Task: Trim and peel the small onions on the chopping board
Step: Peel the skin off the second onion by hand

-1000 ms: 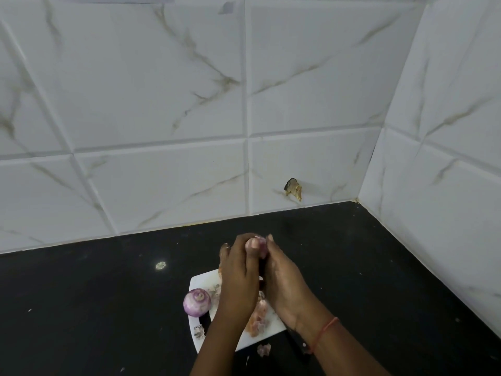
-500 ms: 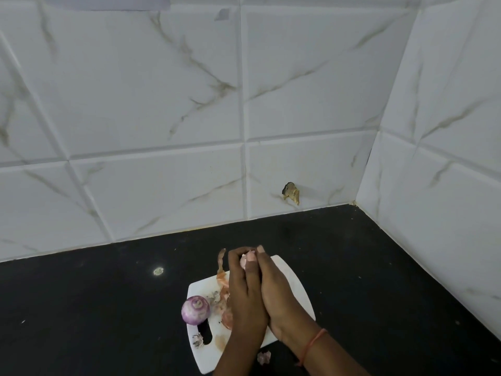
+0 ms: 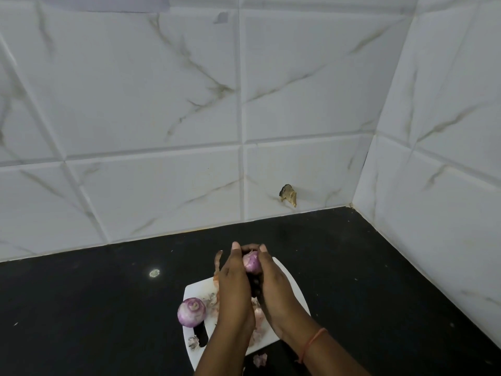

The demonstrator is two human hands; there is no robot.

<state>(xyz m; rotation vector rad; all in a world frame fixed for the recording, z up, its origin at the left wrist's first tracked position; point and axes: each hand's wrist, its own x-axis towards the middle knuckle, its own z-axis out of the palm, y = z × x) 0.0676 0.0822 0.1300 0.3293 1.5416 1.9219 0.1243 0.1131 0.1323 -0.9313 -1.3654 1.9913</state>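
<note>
Above the far half of the chopping board, at about twelve o'clock from our wrists, we hold a small onion between both hands. Our left hand wraps it from nine o'clock, its fingers curled over the top; our right hand closes on it from three o'clock, thumb tip at the onion's upper edge. Both sets of fingers are shut around the onion, so it sits right at the fingertips, clear of the board, and neither hand is the nearer one. Its long axis seems to run roughly from twelve to six o'clock, tilted up toward the wall, though so little of it shows that we cannot be sure. The part we see is glossy pale purple, which suggests most of the dry skin is off; a small flap near the top may be a last shred. The next pull, we judge, would strip along that axis, away from the tip.

A second onion, purple with a trimmed pale end facing up, rests at the board's eight o'clock edge. Papery peels lie on the board, and a scrap lies on the black worktop at six o'clock.
</note>
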